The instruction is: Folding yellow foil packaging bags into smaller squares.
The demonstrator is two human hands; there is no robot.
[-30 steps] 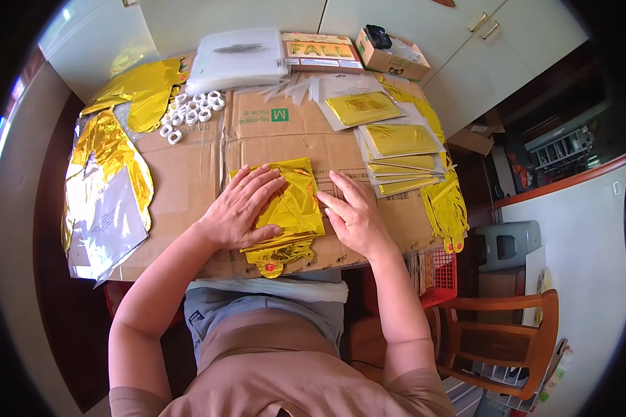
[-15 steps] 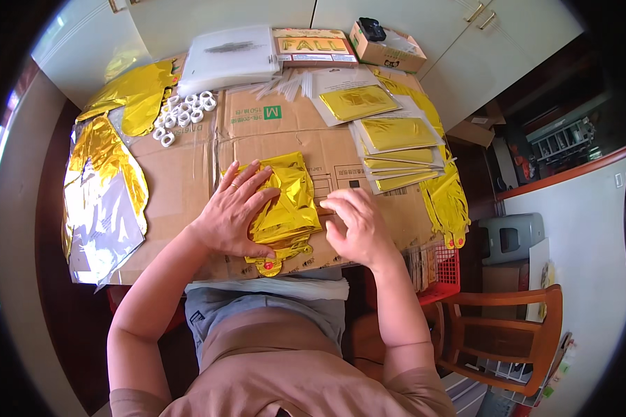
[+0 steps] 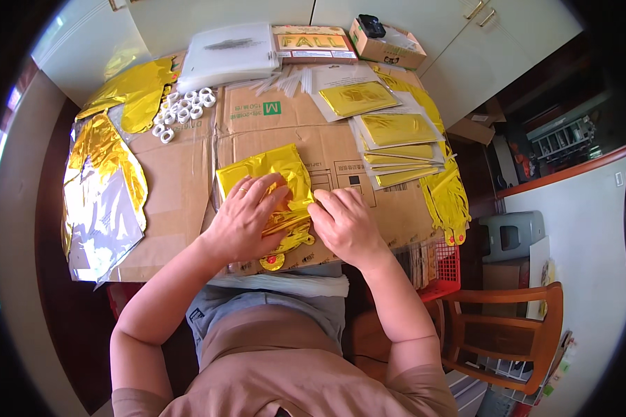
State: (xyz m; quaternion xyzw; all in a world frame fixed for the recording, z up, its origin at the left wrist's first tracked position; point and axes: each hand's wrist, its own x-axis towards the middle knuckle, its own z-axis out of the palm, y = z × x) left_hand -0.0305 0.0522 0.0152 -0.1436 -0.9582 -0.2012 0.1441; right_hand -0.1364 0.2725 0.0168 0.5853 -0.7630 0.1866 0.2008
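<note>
A folded gold foil balloon (image 3: 261,162) lies on the cardboard in front of me, creased, with a ruffled lower end and a round tab bearing a red dot nearest my body. My left hand (image 3: 247,214) rests on top of it, fingers apart and slightly bent, pressing on the foil and covering its middle. At the foil's right edge, my right hand (image 3: 348,226) has its fingers curled together, with thumb and fingertips closed on that edge.
Flat cardboard (image 3: 167,181) covers the table. Loose gold foil (image 3: 111,160) lies left, near white ribbon rolls (image 3: 184,109). Clear plastic sleeves (image 3: 226,55), a printed box (image 3: 313,45) and a small carton (image 3: 386,48) stand behind. Packed gold foil (image 3: 400,132) lies right.
My left hand has shifted right and slightly down across the foil, exposing its upper left part. My right hand has moved left and closed on the foil's right edge.
</note>
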